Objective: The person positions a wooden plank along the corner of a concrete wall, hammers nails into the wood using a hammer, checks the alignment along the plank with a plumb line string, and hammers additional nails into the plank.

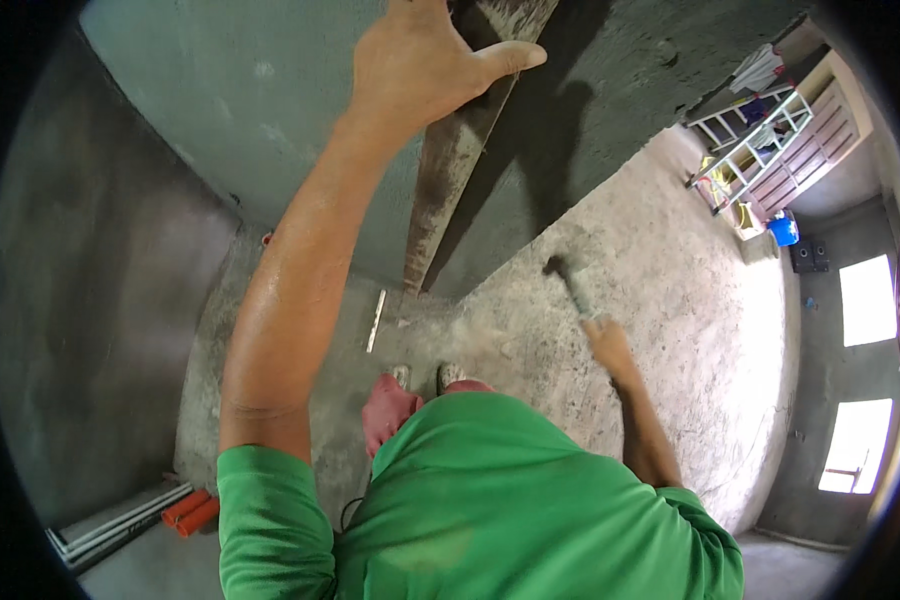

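Note:
My left hand point(415, 65) is raised at the top of the view, across a long, stained wooden board point(448, 185). The thumb stretches over the board's right edge, while the fingertips are partly hidden and cut off by the frame. The board stands upright along the grey plastered wall point(300, 110), its lower end near the floor. Down at my right side, my right hand point(608, 345) is closed round the handle of a hammer point(572, 288). The hammer's dark head points forward over the floor, away from the board.
A thin white strip point(376, 320) lies on the floor ahead of my feet. Orange pipes point(192, 512) and white lengths point(120, 525) rest by the left wall. At the far right are an aluminium stepladder point(750, 150), a blue bucket point(783, 230) and a panelled door point(805, 150).

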`<action>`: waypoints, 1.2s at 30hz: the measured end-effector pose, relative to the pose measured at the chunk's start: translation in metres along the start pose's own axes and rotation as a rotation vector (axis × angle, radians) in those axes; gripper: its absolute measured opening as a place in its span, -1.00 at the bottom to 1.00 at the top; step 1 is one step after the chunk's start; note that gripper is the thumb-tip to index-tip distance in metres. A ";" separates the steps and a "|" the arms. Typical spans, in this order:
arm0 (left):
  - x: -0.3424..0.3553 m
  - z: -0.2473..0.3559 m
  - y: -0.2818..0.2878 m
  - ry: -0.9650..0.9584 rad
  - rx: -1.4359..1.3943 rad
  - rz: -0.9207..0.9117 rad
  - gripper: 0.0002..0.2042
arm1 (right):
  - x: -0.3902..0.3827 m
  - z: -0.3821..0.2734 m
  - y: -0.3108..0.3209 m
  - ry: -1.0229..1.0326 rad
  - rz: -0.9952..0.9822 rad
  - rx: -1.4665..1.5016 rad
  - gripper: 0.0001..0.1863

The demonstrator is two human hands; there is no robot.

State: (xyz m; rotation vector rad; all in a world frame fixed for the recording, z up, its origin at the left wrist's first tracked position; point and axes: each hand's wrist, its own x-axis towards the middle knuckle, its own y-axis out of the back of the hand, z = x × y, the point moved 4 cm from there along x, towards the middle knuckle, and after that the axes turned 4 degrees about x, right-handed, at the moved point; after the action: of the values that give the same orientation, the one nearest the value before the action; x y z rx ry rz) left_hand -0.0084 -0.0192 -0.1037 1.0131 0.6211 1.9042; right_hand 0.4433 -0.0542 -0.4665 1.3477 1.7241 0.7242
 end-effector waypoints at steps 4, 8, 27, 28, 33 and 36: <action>-0.010 -0.004 -0.020 0.082 0.096 0.054 0.09 | -0.039 0.085 -0.095 -0.213 -0.385 -0.099 -0.27; -0.008 0.000 -0.020 0.182 -0.074 -0.038 0.07 | -0.085 0.159 -0.122 -0.210 -0.610 -0.312 -0.28; -0.018 -0.007 -0.024 0.092 0.043 -0.087 -0.10 | -0.026 0.069 -0.136 0.091 -0.728 -0.321 -0.56; -0.018 -0.004 -0.022 0.102 0.037 -0.086 -0.10 | -0.016 0.041 -0.141 0.135 -0.705 -0.297 -0.57; -0.012 -0.018 -0.028 0.027 0.097 -0.110 -0.13 | 0.027 -0.110 -0.202 0.395 -0.723 -0.146 -0.50; -0.020 -0.037 -0.023 -0.025 0.075 -0.047 -0.17 | 0.042 -0.199 -0.247 0.470 -0.827 -0.182 -0.51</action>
State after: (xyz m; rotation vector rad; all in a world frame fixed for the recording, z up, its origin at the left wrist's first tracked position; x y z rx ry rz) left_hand -0.0227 -0.0265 -0.1489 1.0592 0.7002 1.8366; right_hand 0.1445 -0.0703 -0.5810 0.2596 2.2722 0.7018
